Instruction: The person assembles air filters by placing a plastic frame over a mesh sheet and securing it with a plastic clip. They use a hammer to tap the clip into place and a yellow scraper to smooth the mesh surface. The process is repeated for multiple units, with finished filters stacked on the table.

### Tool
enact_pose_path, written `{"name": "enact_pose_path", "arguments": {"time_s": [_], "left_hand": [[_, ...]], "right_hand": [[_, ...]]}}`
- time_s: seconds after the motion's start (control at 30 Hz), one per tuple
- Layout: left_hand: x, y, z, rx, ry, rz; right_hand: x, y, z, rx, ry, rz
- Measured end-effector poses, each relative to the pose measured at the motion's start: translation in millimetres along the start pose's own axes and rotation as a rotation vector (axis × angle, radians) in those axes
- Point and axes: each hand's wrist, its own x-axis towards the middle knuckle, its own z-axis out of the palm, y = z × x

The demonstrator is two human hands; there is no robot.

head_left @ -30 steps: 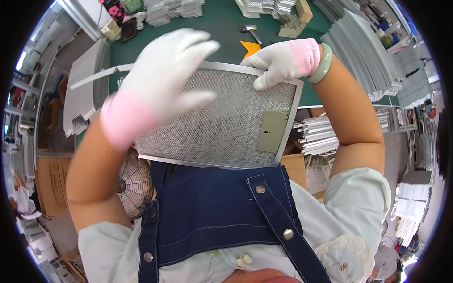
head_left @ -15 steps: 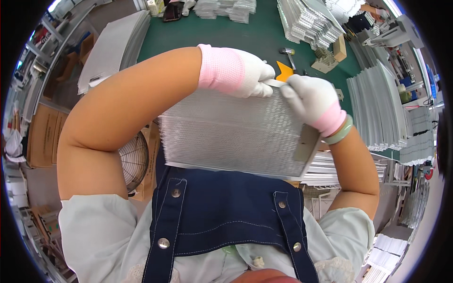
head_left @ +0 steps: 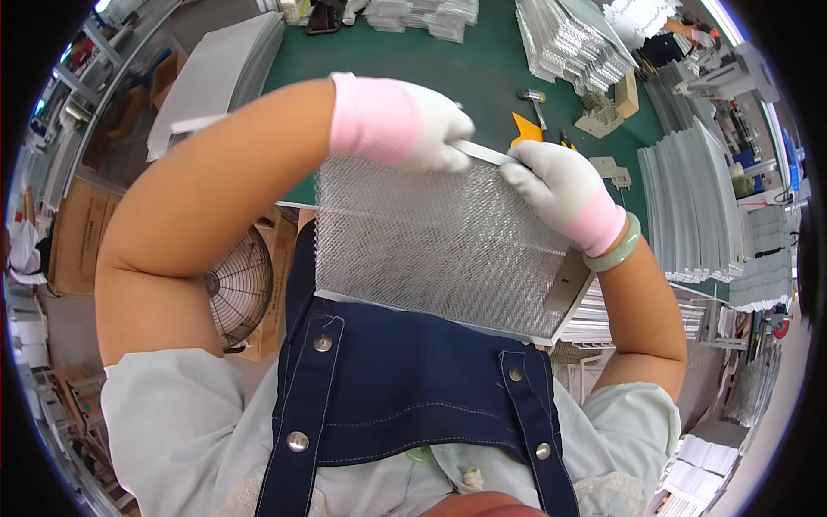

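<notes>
"What can you see from there?"
"I see my white-gloved left hand (head_left: 432,129) and white-gloved right hand (head_left: 560,185), fingers clamped on a thin white strip (head_left: 484,153)."
"The flat silver mesh panel (head_left: 413,237)?"
"Beside the strip, at the green counter's (head_left: 379,65) near edge, by the navy apron (head_left: 413,370)."

Hands (head_left: 560,179) white-gloved, pink-cuffed; pale green bangle (head_left: 622,247); navy apron (head_left: 413,370), silver snaps (head_left: 298,441)

two gloved hands (head_left: 431,129) (head_left: 560,185), one white strip (head_left: 482,152), one mesh panel (head_left: 422,250), one bangle (head_left: 619,245) at right, one fan (head_left: 237,289) at left, one hammer (head_left: 535,97), seemingly two mesh stacks (head_left: 422,15) (head_left: 564,43) far off.
</notes>
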Motion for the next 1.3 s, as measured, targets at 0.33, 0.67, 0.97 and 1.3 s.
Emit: {"name": "enact_pose_path", "arguments": {"time_s": [0.33, 0.67, 0.97, 1.3], "left_hand": [[-24.0, 7.0, -15.1, -0.018, -0.071, -0.036], [-22.6, 16.5, -13.1, -0.095, -0.058, 0.011], [-22.1, 21.1, -19.5, -0.106, -0.036, -0.002], [-10.7, 24.9, -8.7, -0.195, 0.041, -0.004]], "right_hand": [[15.9, -25.3, -8.9, 0.219, -0.109, -0.026], [12.8, -22.1, -15.8, 0.576, -0.187, 0.184], [6.6, -35.1, -21.6, 0.29, -0.103, 0.171], [12.4, -27.5, -11.2, 0.391, -0.015, 0.166]]}}
